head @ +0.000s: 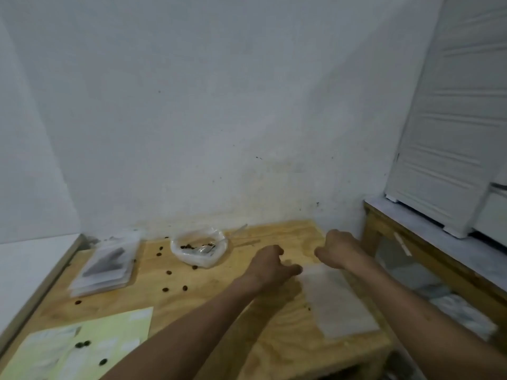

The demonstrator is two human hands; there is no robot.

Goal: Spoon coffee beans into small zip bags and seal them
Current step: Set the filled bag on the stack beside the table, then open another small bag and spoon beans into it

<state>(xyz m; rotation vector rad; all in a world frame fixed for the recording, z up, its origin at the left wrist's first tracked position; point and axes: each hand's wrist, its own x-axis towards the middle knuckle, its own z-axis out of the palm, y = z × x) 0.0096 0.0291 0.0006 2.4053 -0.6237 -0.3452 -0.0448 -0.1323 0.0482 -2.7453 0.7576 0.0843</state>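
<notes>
A clear small zip bag [338, 303] lies flat on the right part of the wooden table [219, 286]. My left hand [270, 266] pinches the bag's top left corner with closed fingers. My right hand [338, 252] is curled at the top edge on the right; blur hides the exact contact. An open plastic bag [199, 250], rolled down like a bowl, holds a few coffee beans and a spoon [208, 249] at the back middle. A stack of empty zip bags [105, 267] lies at the left.
Loose coffee beans [175, 281] are scattered over the table's left half. A yellow-green sheet [90, 344] with a few beans covers the near left corner. A wall stands close behind the table. At the right are a wooden bench [411, 250] and a white appliance [444, 160].
</notes>
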